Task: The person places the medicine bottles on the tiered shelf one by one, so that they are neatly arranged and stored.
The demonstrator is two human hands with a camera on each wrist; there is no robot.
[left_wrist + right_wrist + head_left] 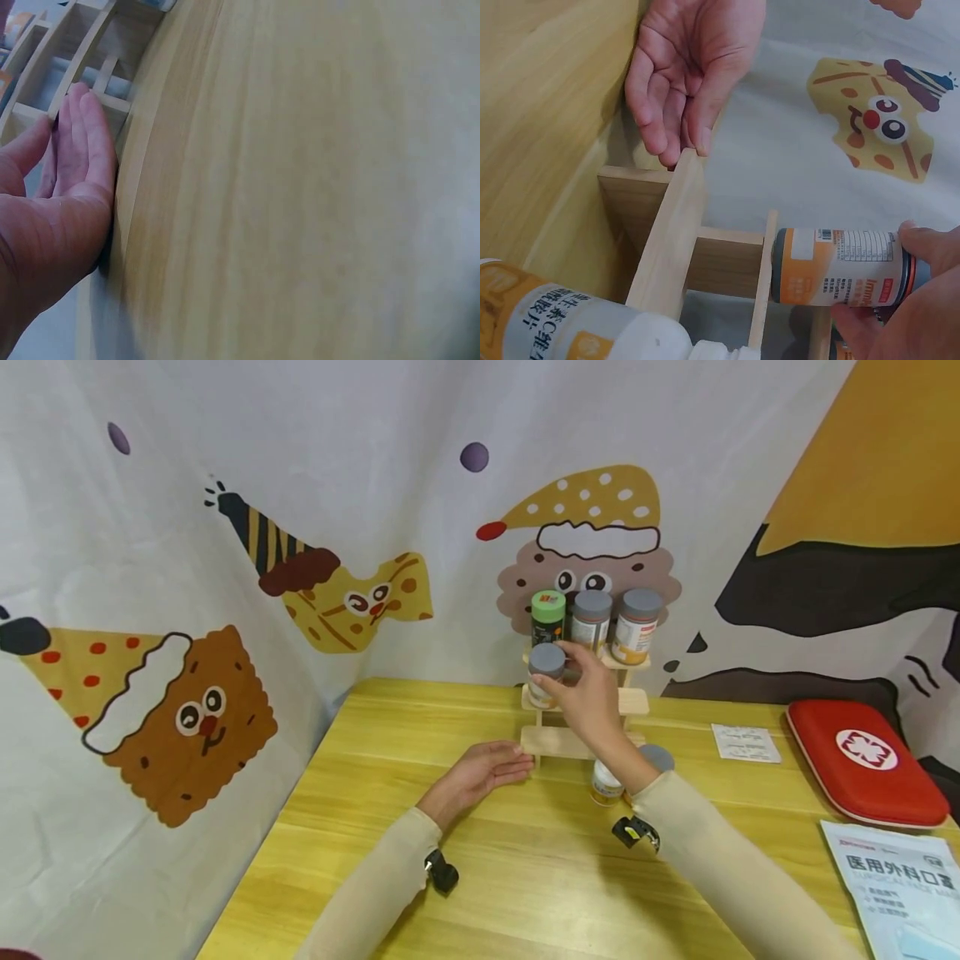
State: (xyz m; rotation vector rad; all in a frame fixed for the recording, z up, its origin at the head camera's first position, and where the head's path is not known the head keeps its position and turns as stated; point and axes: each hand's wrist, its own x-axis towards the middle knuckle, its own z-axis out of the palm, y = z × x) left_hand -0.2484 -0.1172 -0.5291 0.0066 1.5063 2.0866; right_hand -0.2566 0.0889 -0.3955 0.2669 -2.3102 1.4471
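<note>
My right hand (588, 697) pinches a supplement bottle (545, 681) near its grey lid. This bottle stands upright at the left end of the middle step of a small wooden tiered rack (558, 742); in the right wrist view the bottle (840, 266) has its base right at the step. My left hand (480, 777) lies low at the rack's left side, fingers extended and fingertips at the end of the lowest step. The left wrist view shows the same hand (67, 187) beside the rack frame (112, 71).
On the top step stand a green-lidded bottle (548, 618) and two grey-lidded bottles, one at the right (637, 627). A white bottle (606, 783) and a grey-lidded one (657, 758) stand before the rack. Rightward lie a paper slip (745, 743), red case (840, 785) and mask packet (892, 893).
</note>
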